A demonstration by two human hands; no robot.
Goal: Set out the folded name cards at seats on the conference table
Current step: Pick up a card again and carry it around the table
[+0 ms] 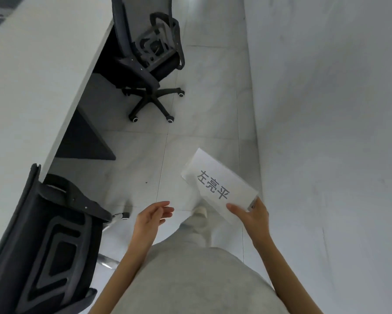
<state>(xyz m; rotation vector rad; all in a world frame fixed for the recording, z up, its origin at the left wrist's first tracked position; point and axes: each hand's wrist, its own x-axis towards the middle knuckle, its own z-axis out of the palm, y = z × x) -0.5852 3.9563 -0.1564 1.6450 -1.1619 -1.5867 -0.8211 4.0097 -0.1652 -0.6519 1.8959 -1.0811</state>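
One card: the right hand [255,217] is pinching a white name card [217,185] by its near end, out over the floor [190,143].
Other hand: the left hand [150,217] is hanging loose and holding nothing.
Table: the conference table [31,87] is sitting off to the left, apart from the card.
Worry: the card is sticking far past the fingers, so it may be bending or slipping.
Seats: the far chair [143,64] and near chair [50,234] are crowding the table edge and could be blocking the reach.

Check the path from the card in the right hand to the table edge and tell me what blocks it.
Nothing visible does. The name card in the right hand has open floor between it and the conference table; the empty left hand sits lower, and both chairs flank that stretch.
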